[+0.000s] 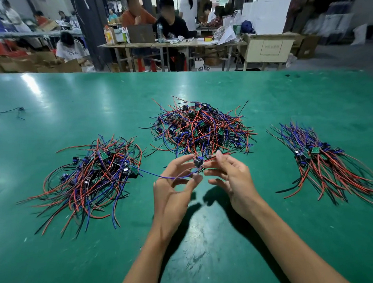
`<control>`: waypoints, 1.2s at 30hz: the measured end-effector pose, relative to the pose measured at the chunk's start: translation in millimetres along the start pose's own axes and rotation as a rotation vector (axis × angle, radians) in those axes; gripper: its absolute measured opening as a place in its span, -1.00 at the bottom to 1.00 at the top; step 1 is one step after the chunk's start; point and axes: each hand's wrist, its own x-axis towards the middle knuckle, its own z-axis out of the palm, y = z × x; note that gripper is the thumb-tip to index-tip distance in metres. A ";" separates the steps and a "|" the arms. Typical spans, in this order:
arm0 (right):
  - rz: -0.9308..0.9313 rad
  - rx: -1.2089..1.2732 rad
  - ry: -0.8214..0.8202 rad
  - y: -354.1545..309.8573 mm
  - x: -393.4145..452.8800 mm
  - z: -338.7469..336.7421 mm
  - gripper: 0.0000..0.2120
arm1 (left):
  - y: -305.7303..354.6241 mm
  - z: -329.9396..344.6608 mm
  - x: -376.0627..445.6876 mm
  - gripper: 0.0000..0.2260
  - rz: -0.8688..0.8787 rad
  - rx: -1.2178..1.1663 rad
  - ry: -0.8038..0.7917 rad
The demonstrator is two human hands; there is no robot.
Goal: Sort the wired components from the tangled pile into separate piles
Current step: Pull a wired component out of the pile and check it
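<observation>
Green table (200, 87): three wire piles (200, 128); left hand (174, 184), right hand (229, 175) pinch one component (198, 162)

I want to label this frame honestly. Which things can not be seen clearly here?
- Held component, head view: small, blurred, partly covered by fingertips.
- Right pile: its wire ends are cut off by the right edge.
- Tangled pile: boards inside too small to count.

only "dkk" reads, on a seated person's white shirt (71, 52); the cabinet label (270, 47) is illegible.
</observation>
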 end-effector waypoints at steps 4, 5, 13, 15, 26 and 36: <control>0.081 0.047 -0.115 -16.2 4.4 -20.3 -0.82 | -7.0 -2.4 2.5 -0.85 0.158 0.278 0.201; 0.098 0.039 -0.155 -19.5 5.0 -24.7 -0.83 | -6.2 -4.5 4.1 -0.83 0.058 0.172 0.235; -0.057 -0.402 -0.350 -12.6 8.1 -34.1 -0.75 | 17.9 4.0 0.4 -0.55 -0.576 -0.372 -0.275; -0.130 -0.508 -0.352 -9.5 9.3 -34.5 -0.78 | 16.9 4.3 -2.4 -0.65 -0.584 -0.385 -0.301; -0.191 -0.464 -0.245 -3.5 5.9 -19.2 -0.78 | 12.3 5.2 -2.0 -0.86 -0.549 -0.291 -0.195; -0.057 -0.337 -0.141 20.1 -0.1 2.9 -0.72 | 14.7 9.8 -1.6 -0.83 -0.572 -0.225 -0.156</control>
